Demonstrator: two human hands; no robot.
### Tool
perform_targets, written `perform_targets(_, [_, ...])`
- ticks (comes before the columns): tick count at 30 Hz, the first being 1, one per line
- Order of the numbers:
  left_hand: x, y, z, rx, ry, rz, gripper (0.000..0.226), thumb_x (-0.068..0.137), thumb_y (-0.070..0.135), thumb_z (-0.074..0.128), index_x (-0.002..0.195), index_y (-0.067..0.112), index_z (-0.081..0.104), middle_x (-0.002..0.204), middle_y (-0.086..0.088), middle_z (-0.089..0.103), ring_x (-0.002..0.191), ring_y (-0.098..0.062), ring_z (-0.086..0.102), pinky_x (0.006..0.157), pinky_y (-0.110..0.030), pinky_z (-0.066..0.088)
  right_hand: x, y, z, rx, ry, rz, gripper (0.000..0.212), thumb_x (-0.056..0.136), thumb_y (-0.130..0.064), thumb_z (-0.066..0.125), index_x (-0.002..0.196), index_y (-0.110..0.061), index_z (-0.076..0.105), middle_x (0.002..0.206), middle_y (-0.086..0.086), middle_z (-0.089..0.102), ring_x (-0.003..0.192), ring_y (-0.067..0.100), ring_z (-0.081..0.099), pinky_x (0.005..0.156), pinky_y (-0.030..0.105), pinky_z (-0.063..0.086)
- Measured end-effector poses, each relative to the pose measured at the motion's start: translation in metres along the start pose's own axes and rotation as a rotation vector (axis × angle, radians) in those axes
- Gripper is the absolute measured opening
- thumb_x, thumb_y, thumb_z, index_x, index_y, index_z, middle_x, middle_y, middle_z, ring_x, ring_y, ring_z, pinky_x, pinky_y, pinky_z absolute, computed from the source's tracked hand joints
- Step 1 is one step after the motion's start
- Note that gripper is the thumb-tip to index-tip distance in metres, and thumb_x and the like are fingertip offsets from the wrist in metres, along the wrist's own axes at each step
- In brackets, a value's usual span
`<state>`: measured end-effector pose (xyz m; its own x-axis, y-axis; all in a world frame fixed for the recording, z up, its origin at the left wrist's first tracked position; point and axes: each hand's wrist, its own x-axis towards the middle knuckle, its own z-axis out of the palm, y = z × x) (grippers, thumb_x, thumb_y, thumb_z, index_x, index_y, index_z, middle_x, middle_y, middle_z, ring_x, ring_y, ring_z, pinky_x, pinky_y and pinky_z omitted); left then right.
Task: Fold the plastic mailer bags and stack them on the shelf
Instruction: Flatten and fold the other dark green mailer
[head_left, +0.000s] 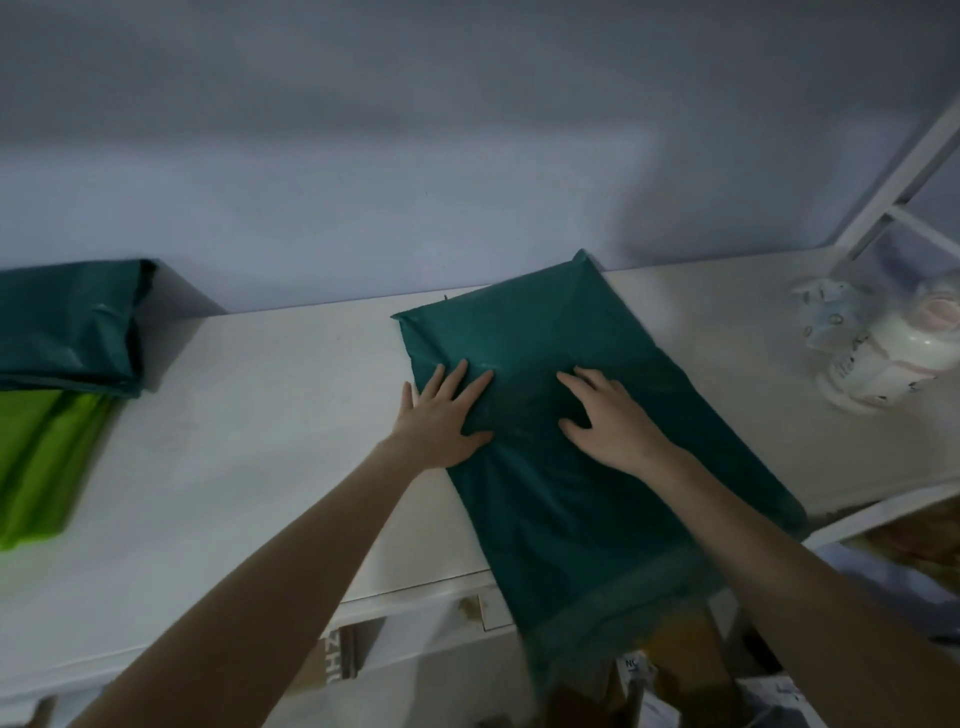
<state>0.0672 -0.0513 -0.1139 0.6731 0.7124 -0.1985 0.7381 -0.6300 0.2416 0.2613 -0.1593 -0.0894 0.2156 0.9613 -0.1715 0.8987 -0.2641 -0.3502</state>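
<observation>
Flat, straight-fingered left hand (441, 415) and right hand (608, 421) pressing slippery green bag (561, 499), gripping nothing; overhanging shelf (260, 441), likely to slide off.

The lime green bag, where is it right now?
In the head view, the lime green bag lies at the far left of the white shelf, partly tucked under a folded dark green mailer stack.
</observation>
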Motion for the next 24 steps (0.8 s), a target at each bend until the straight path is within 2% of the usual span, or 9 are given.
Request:
perform_targets(5, [-0.027,-0.053,-0.008,-0.04,0.033,-0.115,0.076,0.09,0.054,0.045,0.148,0.037,-0.001,0.158,0.002,-0.006,0.146,-0.022,-0.006,0.116,-0.054,0.002,0.009,-0.036,0.011,-0.073,0.025,-0.121,0.051,0.094,-0.032,0.047,0.142,-0.02,0.036,0.148,-0.004,0.031,0.13,0.022,0.03,0.105,0.045,0.035])
perform_targets(10, [-0.062,-0.098,-0.011,-0.025,0.094,-0.227,0.073,0.092,0.052,0.044,0.149,0.036,0.002,0.158,0.001,-0.001,0.145,-0.024,-0.001,0.116,-0.052,0.007,0.014,-0.08,0.025,-0.142,0.034,-0.232,0.043,0.094,-0.031,0.045,0.136,-0.021,0.046,0.143,-0.007,0.038,0.129,0.019,0.029,0.101,0.039,0.032])
perform_targets(16, [-0.103,-0.137,-0.011,-0.03,0.153,-0.344,0.068,0.094,0.045,0.043,0.149,0.032,0.006,0.158,-0.002,0.006,0.144,-0.025,0.011,0.116,-0.048,0.016,0.011,-0.13,0.041,-0.16,0.007,-0.32,0.041,0.093,-0.028,0.045,0.133,-0.021,0.05,0.139,-0.005,0.043,0.129,0.018,0.03,0.103,0.038,0.027])
perform_targets(18, [-0.112,-0.146,-0.012,-0.058,0.205,-0.424,0.07,0.092,0.043,0.049,0.148,0.026,0.011,0.155,-0.007,0.016,0.14,-0.028,0.022,0.112,-0.045,0.024,0.011,-0.144,0.044,-0.155,-0.003,-0.332,0.041,0.092,-0.028,0.045,0.133,-0.021,0.049,0.136,-0.004,0.046,0.127,0.019,0.033,0.102,0.038,0.029])
perform_targets(21, [-0.12,-0.155,-0.016,-0.191,0.286,-0.5,0.067,0.087,0.035,0.059,0.141,0.018,0.025,0.137,-0.009,0.043,0.125,-0.029,0.039,0.1,-0.044,0.037,0.012,-0.162,0.042,-0.166,-0.021,-0.343,0.043,0.093,-0.027,0.044,0.136,-0.021,0.044,0.135,-0.002,0.048,0.125,0.021,0.036,0.101,0.041,0.032])
perform_targets(24, [-0.124,-0.16,-0.021,-0.494,0.329,-0.583,0.075,0.08,0.03,0.07,0.14,0.015,0.027,0.129,-0.012,0.049,0.114,-0.029,0.051,0.096,-0.043,0.044,0.014,-0.178,0.038,-0.175,-0.04,-0.344,0.046,0.093,-0.024,0.044,0.138,-0.021,0.04,0.134,-0.001,0.047,0.125,0.022,0.037,0.1,0.041,0.034])
